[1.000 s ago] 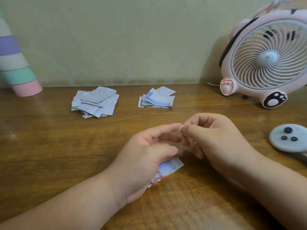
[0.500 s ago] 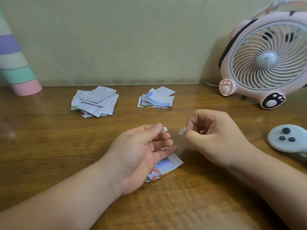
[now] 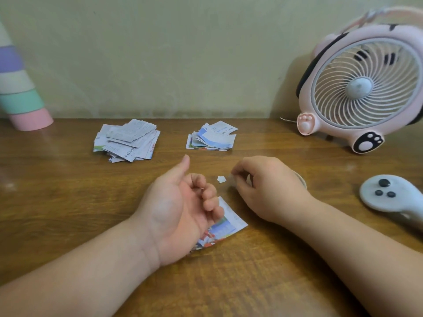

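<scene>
Paper is what this is about, and most of it looks dealt with. Two heaps sit in the upper middle of the frame: a grey printed pile [image 3: 126, 140] to the left and a bluer, coloured pile [image 3: 212, 138] to the right, well apart on the wooden table [image 3: 68, 202].

One coloured slip [image 3: 226, 223] remains near the centre, partly under the left hand [image 3: 180, 207], which lies palm up on it, its fingers loosely curled around nothing I can see.

A tiny white scrap [image 3: 221, 179] shows just left of the right hand [image 3: 267, 186]. Its fingertips are drawn together, but I cannot tell whether they pinch anything.

I'd judge the sorting nearly finished, with this last slip to join the coloured pile and the scrap to clear away.
</scene>
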`<state>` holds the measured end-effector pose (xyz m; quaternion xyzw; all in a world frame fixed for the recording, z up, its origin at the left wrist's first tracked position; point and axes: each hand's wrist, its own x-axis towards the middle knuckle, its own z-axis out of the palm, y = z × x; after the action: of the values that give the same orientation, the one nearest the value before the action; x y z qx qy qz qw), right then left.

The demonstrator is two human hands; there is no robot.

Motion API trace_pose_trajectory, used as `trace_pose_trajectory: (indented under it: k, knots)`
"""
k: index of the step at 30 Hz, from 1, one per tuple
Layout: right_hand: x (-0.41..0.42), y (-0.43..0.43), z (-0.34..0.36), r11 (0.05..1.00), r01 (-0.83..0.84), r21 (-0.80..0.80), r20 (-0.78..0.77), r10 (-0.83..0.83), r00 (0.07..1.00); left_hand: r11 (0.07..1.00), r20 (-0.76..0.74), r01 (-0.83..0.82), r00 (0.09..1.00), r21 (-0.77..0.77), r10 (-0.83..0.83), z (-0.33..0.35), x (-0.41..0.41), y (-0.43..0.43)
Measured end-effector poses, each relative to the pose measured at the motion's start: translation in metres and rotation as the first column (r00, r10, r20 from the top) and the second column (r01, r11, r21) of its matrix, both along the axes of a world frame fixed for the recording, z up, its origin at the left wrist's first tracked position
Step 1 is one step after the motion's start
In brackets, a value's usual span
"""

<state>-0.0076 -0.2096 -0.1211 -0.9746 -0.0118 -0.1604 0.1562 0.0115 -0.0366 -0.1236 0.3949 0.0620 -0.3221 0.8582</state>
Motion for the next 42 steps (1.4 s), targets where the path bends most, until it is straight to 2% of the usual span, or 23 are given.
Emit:
trace_pose_trajectory:
  k: [4, 14, 19, 20, 22, 24, 25, 27, 29, 32, 35, 36, 37, 38, 39, 40, 42]
  knots:
    - [0.001, 0.003, 0.003, 0.999, 0.013, -0.036, -0.06, -0.015, 0.998, 0.996, 0.033, 0.084, 0.996, -0.023, -0.083, 0.002, -0.002, 0.002]
    - [0.003, 0.002, 0.0, 1.0, 0.006, -0.018, -0.054, -0.007, 0.999, 0.989, 0.105, 0.143, 0.985, -0.021, -0.14, 0.001, -0.005, 0.002]
    - [-0.003, -0.002, 0.007, 0.999, -0.042, 0.034, 0.141, 0.037, 0.989, 0.988, 0.087, 0.145, 0.986, -0.061, -0.14, 0.001, -0.005, 0.005]
    - [-0.008, -0.002, 0.012, 0.998, -0.032, 0.051, 0.109, 0.027, 0.994, 0.987, 0.086, 0.143, 0.987, -0.08, -0.136, 0.002, -0.005, 0.006]
    - [-0.022, 0.003, 0.022, 0.997, -0.007, 0.074, -0.095, 0.014, 0.995, 0.984, 0.09, 0.13, 0.989, -0.118, -0.12, 0.002, -0.005, 0.006]
    - [-0.039, 0.012, 0.028, 1.0, 0.006, -0.031, -0.317, -0.015, 0.948, 0.984, 0.098, 0.111, 0.99, -0.141, -0.098, 0.001, -0.005, 0.005]
    - [-0.045, 0.018, 0.029, 0.996, -0.001, -0.087, -0.374, -0.031, 0.927, 0.984, 0.101, 0.103, 0.991, -0.143, -0.089, 0.001, -0.005, 0.005]
    - [-0.052, 0.026, 0.029, 0.994, -0.01, -0.107, -0.422, -0.037, 0.906, 0.986, 0.099, 0.093, 0.992, -0.141, -0.079, 0.001, -0.006, 0.005]
    - [-0.052, 0.028, 0.029, 0.998, 0.016, -0.058, -0.456, -0.041, 0.889, 0.984, 0.091, 0.082, 0.994, -0.161, -0.068, 0.001, -0.006, 0.005]
    - [-0.048, 0.026, 0.03, 0.999, 0.043, -0.004, -0.484, -0.039, 0.874, 0.961, 0.055, 0.064, 0.997, -0.27, -0.051, 0.005, -0.001, 0.011]
    - [-0.049, 0.024, 0.031, 1.0, 0.021, 0.019, -0.491, -0.009, 0.871, 0.889, 0.18, 0.232, 0.968, -0.395, -0.172, 0.022, 0.011, 0.024]
    - [-0.048, 0.022, 0.031, 1.0, 0.008, 0.028, -0.494, 0.007, 0.87, 0.903, 0.268, 0.26, 0.948, -0.343, -0.171, 0.028, 0.015, 0.027]
    - [-0.048, 0.02, 0.031, 0.999, -0.006, 0.041, -0.495, 0.025, 0.868, 0.957, 0.385, 0.218, 0.913, -0.193, -0.131, 0.03, 0.018, 0.029]
    - [-0.047, 0.017, 0.03, 0.998, -0.021, 0.059, -0.492, 0.047, 0.869, 0.993, 0.551, 0.109, 0.826, 0.048, -0.117, 0.028, 0.021, 0.03]
    - [-0.046, 0.014, 0.029, 0.996, -0.038, 0.075, -0.484, 0.07, 0.872, 0.943, 0.702, -0.067, 0.685, 0.327, -0.195, 0.024, 0.021, 0.029]
    - [-0.046, 0.012, 0.028, 0.995, -0.054, 0.084, -0.476, 0.087, 0.875, 0.806, 0.758, -0.239, 0.555, 0.541, -0.344, 0.017, 0.02, 0.027]
    - [-0.046, 0.008, 0.028, 0.993, -0.08, 0.088, -0.467, 0.112, 0.877, 0.538, 0.659, -0.382, 0.399, 0.751, -0.638, 0.004, 0.015, 0.023]
